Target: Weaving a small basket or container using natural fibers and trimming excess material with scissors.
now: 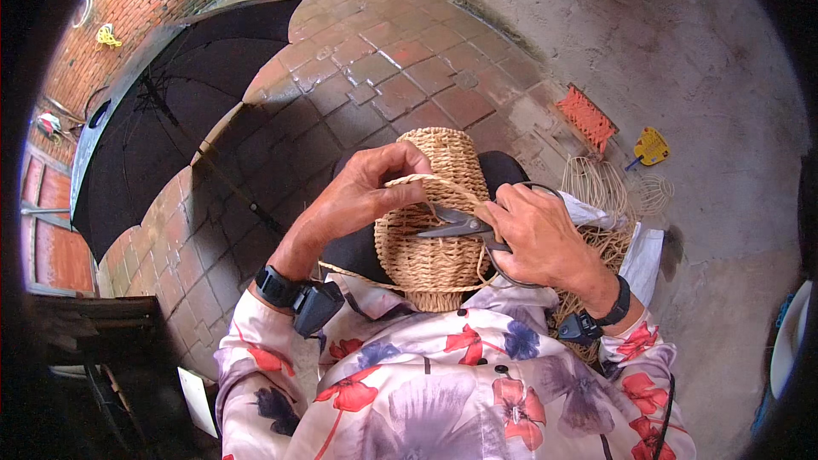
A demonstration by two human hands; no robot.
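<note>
A woven straw basket (443, 243) lies on my lap, its open end pointing away from me. My left hand (362, 192) pinches a loose straw cord (426, 181) that arches over the basket. Metal scissors (456, 223) are gripped in my right hand (537, 234), blades pointing left and lying against the weave just under the cord. Both wrists wear black bands with small black devices.
An open black umbrella (170, 111) lies on the red brick paving at the left. A pile of straw cord (609, 196) sits to my right, with an orange woven piece (586, 117) and a yellow object (652, 146) beyond it on the concrete.
</note>
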